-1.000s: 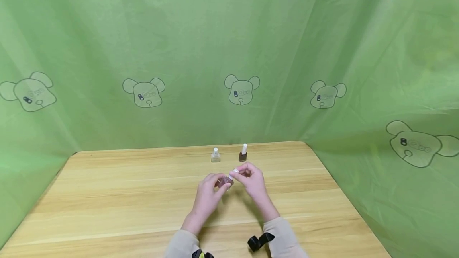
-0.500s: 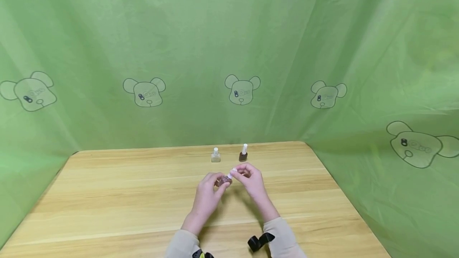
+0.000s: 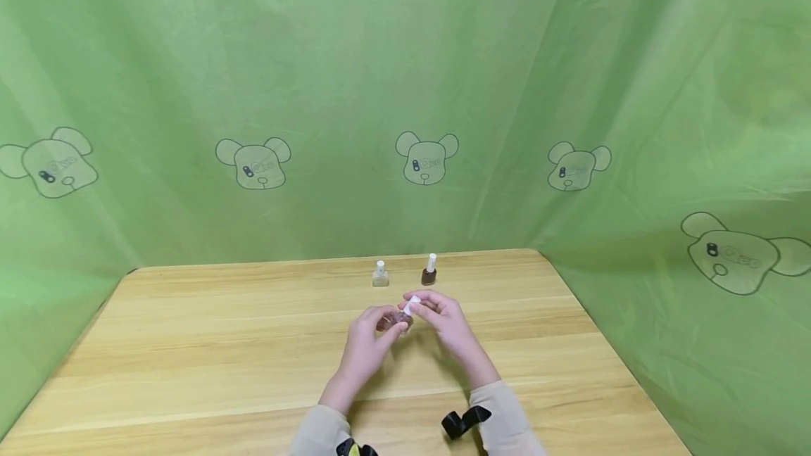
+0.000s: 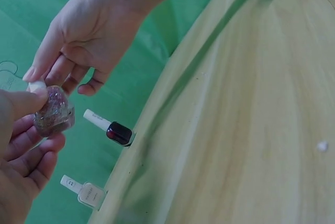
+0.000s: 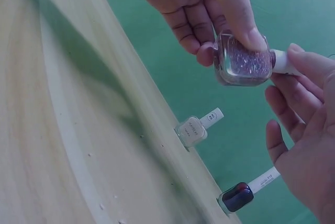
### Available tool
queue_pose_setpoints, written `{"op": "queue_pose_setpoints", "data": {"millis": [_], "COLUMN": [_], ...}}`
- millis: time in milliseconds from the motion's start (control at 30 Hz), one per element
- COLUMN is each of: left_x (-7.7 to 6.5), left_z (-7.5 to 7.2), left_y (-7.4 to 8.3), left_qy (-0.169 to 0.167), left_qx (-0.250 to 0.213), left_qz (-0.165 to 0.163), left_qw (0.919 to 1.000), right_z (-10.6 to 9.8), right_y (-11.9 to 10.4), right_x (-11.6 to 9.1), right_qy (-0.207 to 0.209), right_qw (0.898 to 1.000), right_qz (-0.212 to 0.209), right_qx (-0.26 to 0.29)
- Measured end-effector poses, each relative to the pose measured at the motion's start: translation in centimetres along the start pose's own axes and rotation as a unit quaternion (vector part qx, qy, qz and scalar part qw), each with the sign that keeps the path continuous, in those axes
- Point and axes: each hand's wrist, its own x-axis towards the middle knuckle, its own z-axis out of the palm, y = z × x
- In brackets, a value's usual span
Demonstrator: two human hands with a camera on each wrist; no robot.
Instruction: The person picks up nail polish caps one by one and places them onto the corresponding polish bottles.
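Between thumb and fingers, my left hand grips a glittery pink nail polish bottle, held tilted above the table. My right hand pinches its white cap with thumb and fingertips. In the right wrist view a short dark stretch of the neck shows between cap and glass. Beyond the hands stand two more nail polish bottles, both upright with white caps: a clear one on the left and a dark red one on the right.
The wooden table runs back to a green curtain printed with bear heads, which also closes off both sides. A small white speck lies on the tabletop in the left wrist view. Black straps circle the sleeves.
My right hand's fingers have shifted around the white cap, and more of the cap shows now. The left hand keeps its grip on the bottle, nearly in place.
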Motion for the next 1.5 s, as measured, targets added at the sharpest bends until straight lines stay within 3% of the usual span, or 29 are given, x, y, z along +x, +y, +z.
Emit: {"op": "queue_pose_setpoints", "data": {"millis": [200,400,633,800,900,1067,1200,1333,1500], "left_x": [0.2,0.2,-0.1,-0.4,-0.4,-0.3,-0.3,-0.3,-0.4], "left_z": [-0.2,-0.2,0.1,0.5,0.5,0.5,0.4,0.5,0.7], "left_y": [0.0,0.0,0.5,0.6,0.7,0.7,0.7,0.8,1.0], "left_qy": [-0.027,-0.03,-0.005,0.005,0.007,0.012,0.016,0.016,0.018], "left_qx": [-0.046,-0.056,0.001,0.017,0.009,-0.005,-0.005,0.0,0.011], "left_qz": [-0.03,-0.038,0.012,0.009,-0.005,-0.015,-0.011,-0.006,0.003], "left_qw": [0.9981,0.9973,0.9999,0.9998,0.9999,0.9998,0.9998,0.9999,0.9998], "right_z": [-0.5,-0.6,0.1,0.8,0.6,-0.6,-0.8,-0.8,-0.1], "right_y": [-0.2,-0.5,-0.7,-2.1,-2.3,-0.4,-0.7,-0.6,-0.3], "right_x": [-0.1,-0.1,0.1,-0.2,-0.4,-0.1,-0.2,-0.1,0.1], "right_qy": [-0.027,-0.035,0.07,0.104,0.065,-0.021,-0.037,-0.007,0.088], "right_qw": [1.0,0.999,0.995,0.993,0.997,1.0,0.999,1.0,0.996], "right_qz": [-0.007,-0.006,0.016,0.018,0.006,-0.009,-0.009,0.003,0.006], "right_qx": [-0.008,-0.009,-0.064,-0.061,-0.033,0.013,0.006,0.003,-0.007]}}
